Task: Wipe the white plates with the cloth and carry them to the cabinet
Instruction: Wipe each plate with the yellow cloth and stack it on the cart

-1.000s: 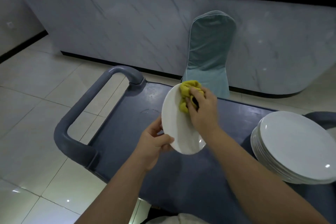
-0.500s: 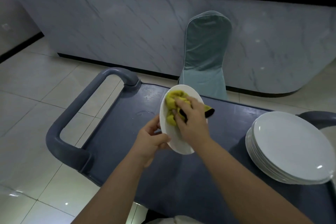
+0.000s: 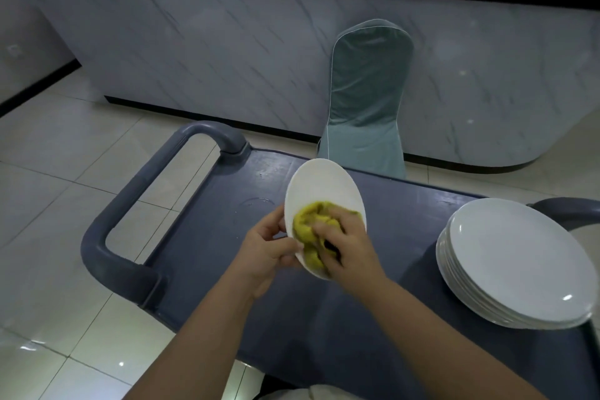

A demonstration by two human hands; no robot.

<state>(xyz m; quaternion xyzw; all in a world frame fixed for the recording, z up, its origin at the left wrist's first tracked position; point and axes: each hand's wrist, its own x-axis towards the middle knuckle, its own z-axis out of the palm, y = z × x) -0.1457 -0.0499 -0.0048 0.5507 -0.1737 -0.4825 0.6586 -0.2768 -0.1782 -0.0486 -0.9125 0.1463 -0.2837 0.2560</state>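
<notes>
Left hand (image 3: 266, 250) pinches near-left rim of tilted white plate (image 3: 321, 185), held above grey cart (image 3: 227, 237). Right hand (image 3: 349, 243), fingers curled round bunched yellow cloth (image 3: 310, 230), presses it on plate's near half; second ago cloth sat at far rim – stroke has swept face, wipe likely near done. Plate's back unseen, perhaps unwiped. Stack of plates (image 3: 516, 256) waits right on cart. Far: covered chair (image 3: 367, 101), marble counter (image 3: 227, 42).

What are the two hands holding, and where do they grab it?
The left hand pinches the white plate at its lower left rim. The right hand grips the bunched yellow cloth, pressed on the plate's face.
</notes>
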